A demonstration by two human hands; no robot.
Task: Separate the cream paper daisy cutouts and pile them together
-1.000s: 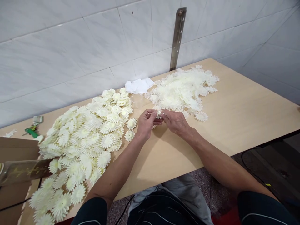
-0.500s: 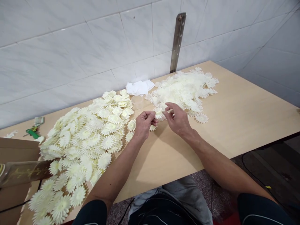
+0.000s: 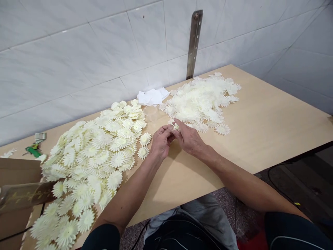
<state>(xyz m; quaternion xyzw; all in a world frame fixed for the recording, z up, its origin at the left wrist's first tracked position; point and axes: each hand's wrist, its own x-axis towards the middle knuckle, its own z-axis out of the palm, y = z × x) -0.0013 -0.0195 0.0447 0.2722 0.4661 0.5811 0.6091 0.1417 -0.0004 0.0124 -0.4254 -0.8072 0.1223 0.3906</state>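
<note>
Head view: the left hand (image 3: 161,140) pinches a small pale flower (image 3: 176,126) between thumb and bent fingers. The right hand (image 3: 189,139) meets it from the other side, forefinger at the flower's far edge; its fingers are narrowly spaced, but they overlap the flower so much that I cannot tell whether they grip it too. So the flower sits right where the two sets of fingertips come together, above the table (image 3: 255,121), mostly covered by them.

Just left of the grip, two loose flowers (image 3: 143,152) lie on the wood, and beyond them spreads a big heap of creamy flowers (image 3: 104,142). Past the fingertips and to the right is a second, whiter pile of petals (image 3: 200,102), its near edge close to the right hand. Beyond the grip and slightly left are a clear round dish (image 3: 150,113) and some white paper (image 3: 153,97). Well off to the left of the grip, past the creamy heap, are a green tool (image 3: 33,150) and a cardboard box (image 3: 19,166).
</note>
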